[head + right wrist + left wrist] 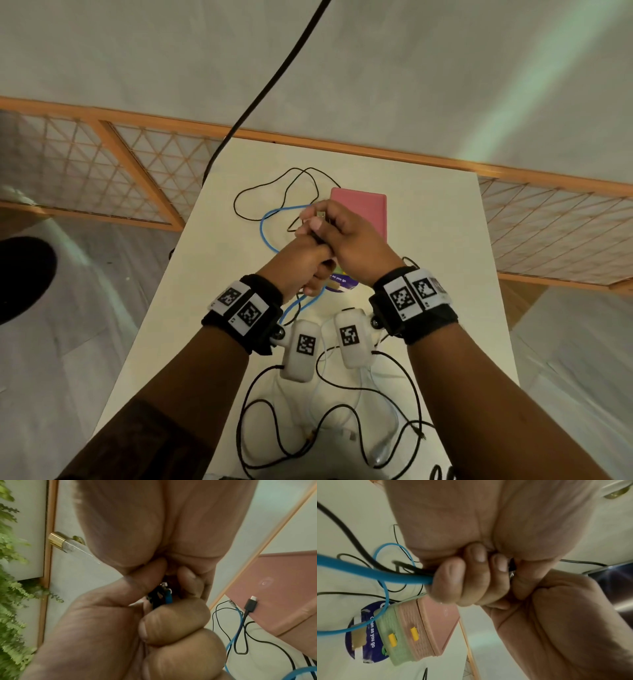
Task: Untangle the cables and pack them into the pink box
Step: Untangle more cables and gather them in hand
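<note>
Looks like a home room, not a lab. White counter (428,246) set against a low wooden lattice fence (113,171) running 9 to 3 o'clock, plain pale wall behind. Wood-grain floor (85,291) at 8 o'clock. Right wrist view shows a door with brass knob (56,539) and fern greenery (12,601).

Pink box (363,209): matt plastic lid, smooth; ribbed side walls in left wrist view. Blue cable (368,572): smooth rubbery jacket, slight sheen. Black cable (263,186): thin, matt jacket, with a matt black plastic plug (251,605) and bright metal tip. Desk (428,240): matt white, smooth. Wristbands (260,308): black cloth, paper-like printed tags.
</note>
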The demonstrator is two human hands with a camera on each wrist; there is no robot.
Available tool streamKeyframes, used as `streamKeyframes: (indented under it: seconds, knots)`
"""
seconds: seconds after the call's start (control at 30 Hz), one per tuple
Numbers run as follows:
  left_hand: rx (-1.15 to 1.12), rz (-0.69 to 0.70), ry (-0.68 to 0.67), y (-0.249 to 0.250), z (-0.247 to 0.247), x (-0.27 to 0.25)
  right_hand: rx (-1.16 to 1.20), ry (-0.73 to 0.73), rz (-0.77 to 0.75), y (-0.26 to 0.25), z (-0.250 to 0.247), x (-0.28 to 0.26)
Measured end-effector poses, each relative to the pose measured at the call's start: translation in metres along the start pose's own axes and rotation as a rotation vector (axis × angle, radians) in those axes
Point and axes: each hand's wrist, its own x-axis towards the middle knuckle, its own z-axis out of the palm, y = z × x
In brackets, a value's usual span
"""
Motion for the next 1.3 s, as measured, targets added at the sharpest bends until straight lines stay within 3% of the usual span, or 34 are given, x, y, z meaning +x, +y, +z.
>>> streamKeyframes:
  seconds: [0.13, 0.2, 0.33, 0.47, 0.57, 0.67, 0.8, 0.87, 1.13, 1.3]
  knots:
    - [0.05, 0.036, 0.067, 0.004, 0.006, -0.002, 0.115, -0.016, -0.021, 0.007, -0.01, -0.013]
    - [-0.036, 0.076, 0.108, 0.007, 0.004, -0.002, 0.19, 0.075, -0.007, 0.016, -0.017, -0.021]
    - [-0.218, 0.087, 0.122, 0.008, -0.001, -0.002, 0.219, 0.37, 0.194, 0.05, -0.02, -0.035]
    - [-0.106, 0.078, 0.14, -0.003, 0.005, -0.004, 0.146, 0.436, 0.37, 0.085, -0.022, -0.054]
    - [-0.152, 0.074, 0.158, -0.01, 0.006, -0.004, 0.053, 0.483, 0.492, 0.109, -0.025, -0.064]
    - [-0.187, 0.065, 0.155, -0.011, 0.006, -0.002, -0.074, 0.456, 0.646, 0.137, -0.025, -0.065]
    - [-0.144, 0.052, 0.137, -0.014, 0.009, -0.002, -0.428, 0.301, 0.87, 0.167, -0.025, -0.054]
    - [-0.118, 0.039, 0.134, -0.016, 0.011, -0.003, -0.483, 0.272, 0.919, 0.172, -0.022, -0.052]
    - [-0.113, -0.01, 0.17, -0.024, 0.007, -0.004, -0.507, 0.226, 0.914, 0.192, -0.017, -0.054]
    - [-0.097, -0.028, 0.185, -0.026, 0.002, -0.001, -0.236, 0.441, 0.653, 0.177, -0.022, -0.072]
